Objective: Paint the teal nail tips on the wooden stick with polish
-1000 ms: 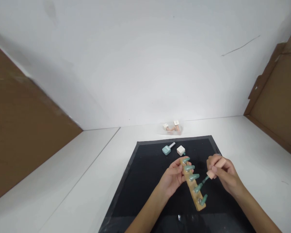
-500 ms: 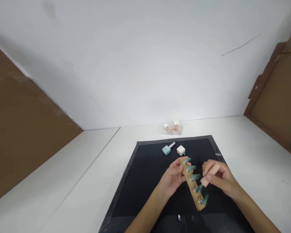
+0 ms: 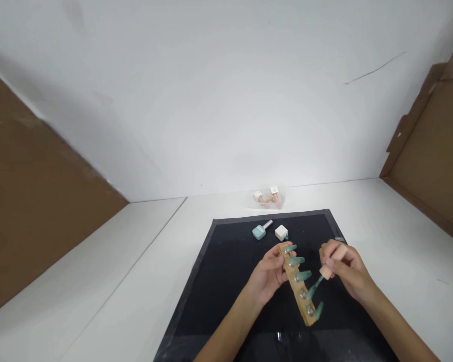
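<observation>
The wooden strip (image 3: 296, 288) is between my two hands, above the black mat (image 3: 226, 261). Its long axis slants from the far end, at my left fingers, toward me and to the right. Five green nail tips (image 3: 303, 275) stand along it on metal studs, their points toward my right side.

My left hand (image 3: 268, 279) is the nearer one, pinching the far end between thumb and fingers; the near end juts out unsupported. My right hand (image 3: 347, 266), off to the right, pinches the pinkish handle (image 3: 326, 272) of a brush (image 3: 318, 280), which slants down left and seems to meet the fourth nail tip from the far end.

Past the strip's far end lie a white bottle (image 3: 281, 232) and, further left, a teal bottle (image 3: 259, 232). The mat's right edge passes by my right hand; its wider stretch runs out to the left. Around it spreads the white bench (image 3: 154, 266), with cardboard panels (image 3: 430, 161) well off at both sides.
</observation>
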`<control>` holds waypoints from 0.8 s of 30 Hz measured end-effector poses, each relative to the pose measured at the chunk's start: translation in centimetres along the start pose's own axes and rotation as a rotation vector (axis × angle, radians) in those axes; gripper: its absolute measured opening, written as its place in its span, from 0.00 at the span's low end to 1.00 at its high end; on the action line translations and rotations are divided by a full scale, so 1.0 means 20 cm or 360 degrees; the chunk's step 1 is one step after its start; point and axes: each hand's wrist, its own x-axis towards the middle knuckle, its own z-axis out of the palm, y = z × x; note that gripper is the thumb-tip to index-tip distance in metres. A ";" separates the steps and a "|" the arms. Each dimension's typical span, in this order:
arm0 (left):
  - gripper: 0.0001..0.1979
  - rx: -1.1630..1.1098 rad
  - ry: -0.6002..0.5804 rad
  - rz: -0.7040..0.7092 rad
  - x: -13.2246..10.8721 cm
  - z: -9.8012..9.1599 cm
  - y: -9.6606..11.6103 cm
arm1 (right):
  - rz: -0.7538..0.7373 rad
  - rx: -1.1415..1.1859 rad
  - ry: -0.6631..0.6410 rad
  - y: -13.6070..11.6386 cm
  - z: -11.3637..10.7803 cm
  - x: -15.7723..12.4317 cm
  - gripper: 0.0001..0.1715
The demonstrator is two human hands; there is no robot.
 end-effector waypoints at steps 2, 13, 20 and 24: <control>0.18 -0.0001 0.0015 0.0001 0.00 0.00 0.00 | 0.0003 0.0032 -0.0013 0.01 0.00 0.00 0.17; 0.20 -0.0015 0.0038 0.0022 0.01 0.01 0.00 | 0.0053 -0.0126 -0.0224 -0.04 0.00 0.01 0.12; 0.20 -0.0041 0.0047 0.0041 0.01 0.01 0.00 | 0.0020 -0.0167 -0.0282 -0.05 0.00 0.02 0.14; 0.20 -0.0018 0.0041 0.0025 0.01 0.00 0.00 | 0.0008 -0.0127 -0.0167 -0.03 0.00 0.02 0.16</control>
